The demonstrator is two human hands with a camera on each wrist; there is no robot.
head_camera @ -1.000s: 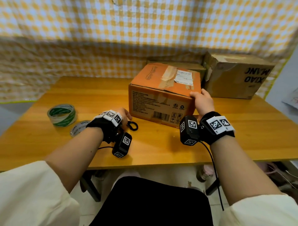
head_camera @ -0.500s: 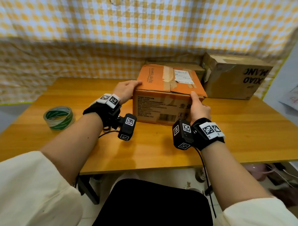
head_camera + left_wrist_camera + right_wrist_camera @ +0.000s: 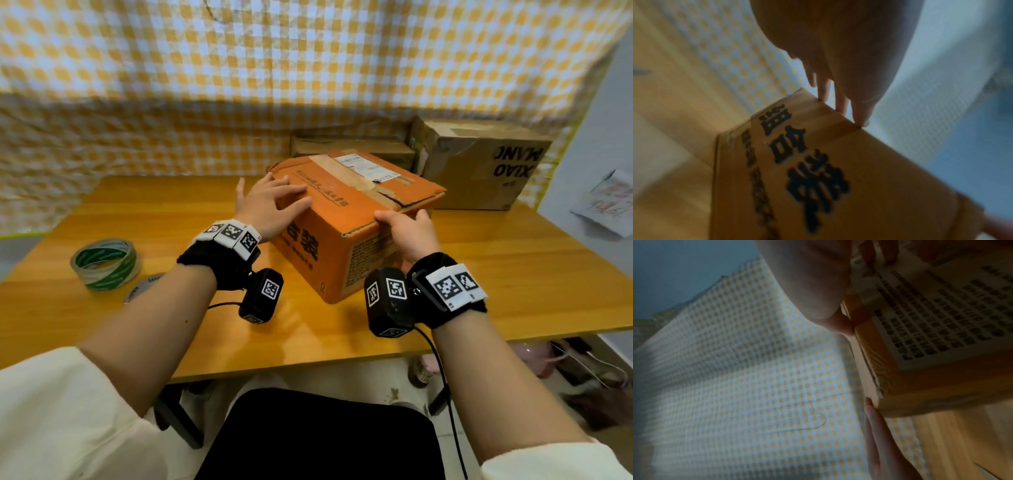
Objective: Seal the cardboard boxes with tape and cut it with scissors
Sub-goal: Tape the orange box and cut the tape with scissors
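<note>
An orange cardboard box (image 3: 342, 212) stands on the wooden table (image 3: 513, 270), turned so one corner points at me. Old tape and a white label run along its top seam. My left hand (image 3: 270, 202) lies on the box's top left part, fingers straight and spread; the left wrist view shows those fingers (image 3: 840, 104) at the top edge of the box (image 3: 838, 178). My right hand (image 3: 407, 226) grips the near right top edge, thumb (image 3: 840, 326) on top of the box (image 3: 941, 321), the fingers against its printed side. A green-and-white tape roll (image 3: 104, 263) lies at the left. No scissors are in view.
A brown box with black lettering (image 3: 479, 164) and a flat brown box (image 3: 352, 147) stand behind the orange one, against the yellow checked cloth (image 3: 308, 68). A flat round thing (image 3: 142, 291) lies beside the tape roll, partly hidden by my left forearm.
My left hand left the scissors on the table, went to the box's left side, then onto its top. The box has turned, a corner now towards me. The right hand kept its grip.
</note>
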